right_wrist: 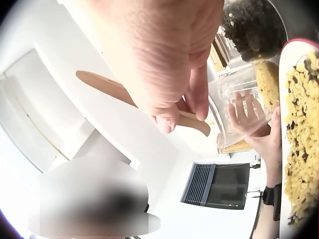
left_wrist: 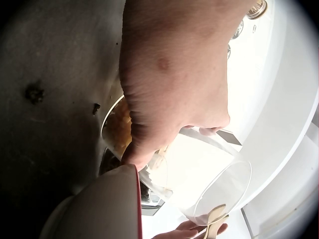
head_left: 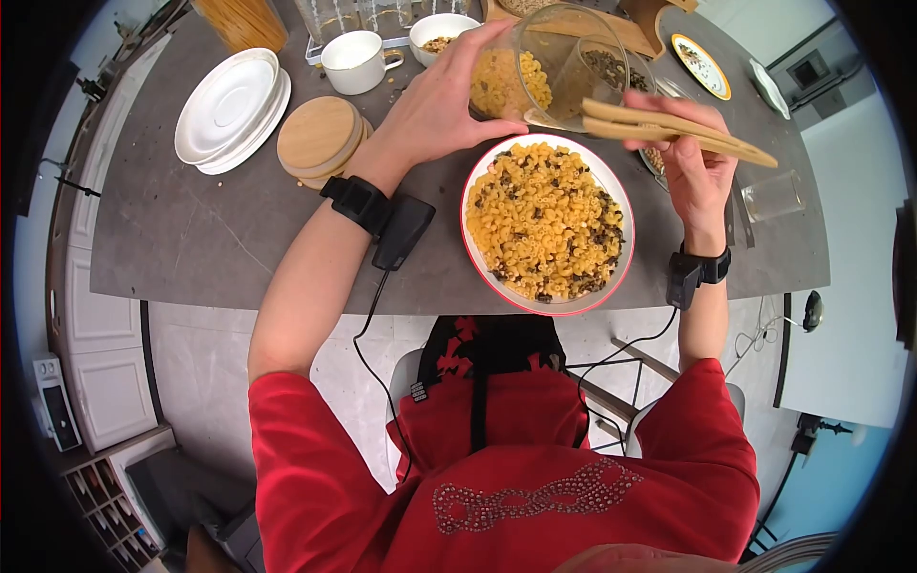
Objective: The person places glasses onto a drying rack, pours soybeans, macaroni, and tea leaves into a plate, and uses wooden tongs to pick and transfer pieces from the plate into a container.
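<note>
A clear glass jar (head_left: 564, 95) with macaroni (head_left: 521, 81) low inside is tilted behind the bowl, its wide mouth towards the right hand. My left hand (head_left: 439, 100) holds the jar from the left; its fingers (right_wrist: 244, 112) show through the glass in the right wrist view. My right hand (head_left: 705, 181) grips wooden tongs (head_left: 745, 148), whose tips are by the jar's mouth. In front stands a white bowl (head_left: 469, 234) with a red rim, filled with macaroni and dark bits (head_left: 607, 224). Another jar of dark bits (right_wrist: 254, 30) stands behind.
Left on the grey table (head_left: 229, 229) are stacked white plates (head_left: 224, 110) and round wooden lids (head_left: 320, 138). A white cup (head_left: 353, 65) and small bowl (head_left: 420, 40) stand at the back. A drinking glass (head_left: 774, 198) is at the right, an orange-rimmed plate (head_left: 700, 69) farther back.
</note>
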A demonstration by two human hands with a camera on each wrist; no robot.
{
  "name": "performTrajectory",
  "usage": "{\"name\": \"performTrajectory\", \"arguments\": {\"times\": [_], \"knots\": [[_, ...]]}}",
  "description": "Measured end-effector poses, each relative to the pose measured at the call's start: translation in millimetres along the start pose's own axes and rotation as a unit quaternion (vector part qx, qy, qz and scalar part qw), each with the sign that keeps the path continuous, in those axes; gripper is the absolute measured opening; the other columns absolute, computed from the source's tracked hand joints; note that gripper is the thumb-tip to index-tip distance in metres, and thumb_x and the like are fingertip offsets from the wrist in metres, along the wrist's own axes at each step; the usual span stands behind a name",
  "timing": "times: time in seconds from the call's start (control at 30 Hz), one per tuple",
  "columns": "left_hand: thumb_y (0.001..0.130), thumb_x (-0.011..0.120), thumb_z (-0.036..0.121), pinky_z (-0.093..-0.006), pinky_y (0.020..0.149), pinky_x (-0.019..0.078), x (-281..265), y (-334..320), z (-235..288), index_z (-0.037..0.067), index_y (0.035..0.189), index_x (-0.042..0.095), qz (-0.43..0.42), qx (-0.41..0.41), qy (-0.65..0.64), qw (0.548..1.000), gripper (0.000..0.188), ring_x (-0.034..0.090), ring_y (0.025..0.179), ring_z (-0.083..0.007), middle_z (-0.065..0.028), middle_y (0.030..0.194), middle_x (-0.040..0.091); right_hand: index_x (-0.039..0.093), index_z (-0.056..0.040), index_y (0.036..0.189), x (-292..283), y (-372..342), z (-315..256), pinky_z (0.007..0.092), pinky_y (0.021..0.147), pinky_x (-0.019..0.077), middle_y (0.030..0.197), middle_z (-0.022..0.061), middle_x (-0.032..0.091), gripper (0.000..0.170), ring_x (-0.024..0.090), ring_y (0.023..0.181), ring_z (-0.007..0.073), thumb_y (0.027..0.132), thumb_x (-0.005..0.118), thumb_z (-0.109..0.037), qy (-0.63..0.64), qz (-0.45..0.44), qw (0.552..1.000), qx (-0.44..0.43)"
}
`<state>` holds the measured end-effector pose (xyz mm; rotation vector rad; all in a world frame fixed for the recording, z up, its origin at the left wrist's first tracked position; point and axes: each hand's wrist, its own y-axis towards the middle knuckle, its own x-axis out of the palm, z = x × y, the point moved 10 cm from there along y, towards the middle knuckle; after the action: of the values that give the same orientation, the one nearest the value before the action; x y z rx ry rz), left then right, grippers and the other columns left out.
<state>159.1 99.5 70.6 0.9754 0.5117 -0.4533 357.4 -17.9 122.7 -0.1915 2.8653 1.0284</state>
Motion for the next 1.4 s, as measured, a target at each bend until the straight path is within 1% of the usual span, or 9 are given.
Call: {"name": "performTrajectory", "arguments": {"times": [0.2, 0.3, 0.43, 0.7, 0.8, 1.07, 1.13, 1.33, 1.4], "knots": [[0.072, 0.097, 0.04, -0.0459, 0.118, 0.0427, 0.5, 0.1, -0.7, 0.004, 0.159, 0.027, -0.008, -0.008, 0.005, 1.0, 0.117, 0.05, 0.143, -0.0365, -0.0237, 0.154, 0.048, 0.066, 0.0065, 0.115, 14.7, -4.3, 6.0, 0.0347, 0.079, 0.0612, 0.103, 0.0223, 0.075, 0.023, 0.075, 0.09, 0.025, 0.106, 0.061, -0.014, 0.028, -0.057, 0.997, 0.047], [0.072, 0.097, 0.04, -0.0458, 0.118, 0.0429, 0.5, 1.2, -0.4, 0.004, 0.159, 0.027, -0.011, -0.006, -0.003, 1.0, 0.117, 0.05, 0.143, -0.0366, -0.024, 0.154, 0.048, 0.072, 0.0033, 0.105, 20.4, -8.1, 23.7, 0.0306, 0.078, 0.0583, 0.096, 0.0125, 0.077, 0.014, 0.073, 0.083, 0.0176, 0.097, 0.074, -0.008, -0.061, -0.037, 0.991, 0.114], [0.072, 0.097, 0.038, -0.0456, 0.118, 0.0429, 1.1, -0.3, 0.4, 0.004, 0.159, 0.026, -0.01, -0.008, -0.005, 1.0, 0.117, 0.049, 0.144, -0.0365, -0.0237, 0.154, 0.048, 0.077, -0.0024, 0.098, 21.2, -4.6, 22.6, 0.0296, 0.074, 0.0558, 0.09, 0.0057, 0.077, 0.01, 0.073, 0.081, 0.0155, 0.093, 0.078, -0.01, -0.269, -0.073, 0.958, 0.07], [0.072, 0.097, 0.037, -0.0456, 0.117, 0.0441, 1.8, -1.7, -0.5, 0.004, 0.159, 0.026, -0.008, -0.001, -0.004, 1.0, 0.117, 0.051, 0.142, -0.0358, -0.0227, 0.154, 0.049, 0.077, -0.0043, 0.104, 19.1, -3.0, 20.8, 0.0303, 0.075, 0.0561, 0.093, 0.0054, 0.078, 0.015, 0.074, 0.083, 0.0185, 0.094, 0.078, -0.015, -0.325, -0.06, 0.942, 0.048], [0.072, 0.094, 0.042, -0.048, 0.114, 0.0466, 0.3, -0.7, -0.7, 0.015, 0.158, 0.033, 0.01, 0.003, -0.024, 1.0, 0.109, 0.052, 0.139, -0.0393, -0.0164, 0.155, 0.048, 0.077, -0.004, 0.103, 20.1, -2.3, 18.8, 0.0308, 0.075, 0.0563, 0.096, 0.0056, 0.078, 0.015, 0.074, 0.085, 0.0185, 0.094, 0.078, -0.015, -0.338, -0.07, 0.937, 0.055], [0.071, 0.098, 0.036, -0.0434, 0.112, 0.0485, -3.2, -0.2, 3.6, 0.006, 0.155, 0.034, 0.023, 0.013, 0.021, 0.999, 0.11, 0.058, 0.135, -0.0312, -0.0168, 0.147, 0.055, 0.076, -0.005, 0.104, 26.2, -9.2, 27.6, 0.0306, 0.08, 0.0554, 0.095, 0.0048, 0.077, 0.014, 0.073, 0.088, 0.017, 0.095, 0.077, -0.016, -0.238, -0.117, 0.958, 0.106], [0.071, 0.099, 0.032, -0.0414, 0.111, 0.0497, -0.1, 1.5, -2.6, 0.005, 0.154, 0.036, 0.013, 0.005, -0.013, 1.0, 0.107, 0.059, 0.134, -0.0287, -0.0146, 0.146, 0.056, 0.076, -0.0028, 0.109, 39.2, -14.4, 25.4, 0.0315, 0.083, 0.0564, 0.101, 0.0069, 0.077, 0.016, 0.072, 0.093, 0.0163, 0.096, 0.074, -0.013, -0.219, -0.21, 0.948, 0.101], [0.071, 0.099, 0.03, -0.0387, 0.11, 0.049, -4.5, 2.8, 7.3, 0.003, 0.152, 0.038, 0.024, 0.029, 0.017, 0.999, 0.105, 0.059, 0.133, -0.0265, -0.0141, 0.145, 0.057, 0.076, -0.002, 0.11, 37.5, -11.6, 27.2, 0.0308, 0.082, 0.057, 0.101, 0.0084, 0.078, 0.018, 0.073, 0.093, 0.0172, 0.093, 0.077, -0.009, -0.187, -0.172, 0.96, 0.114], [0.07, 0.099, 0.031, -0.0389, 0.11, 0.0489, -5.2, 3.6, 10.3, 0.003, 0.153, 0.038, 0.022, 0.043, 0.012, 0.999, 0.106, 0.059, 0.133, -0.0262, -0.0142, 0.145, 0.057, 0.076, -0.0012, 0.109, 51.3, -20.3, 26.7, 0.0306, 0.081, 0.0577, 0.101, 0.0093, 0.079, 0.017, 0.074, 0.09, 0.0176, 0.093, 0.077, -0.008, -0.136, -0.272, 0.944, 0.124]]}}
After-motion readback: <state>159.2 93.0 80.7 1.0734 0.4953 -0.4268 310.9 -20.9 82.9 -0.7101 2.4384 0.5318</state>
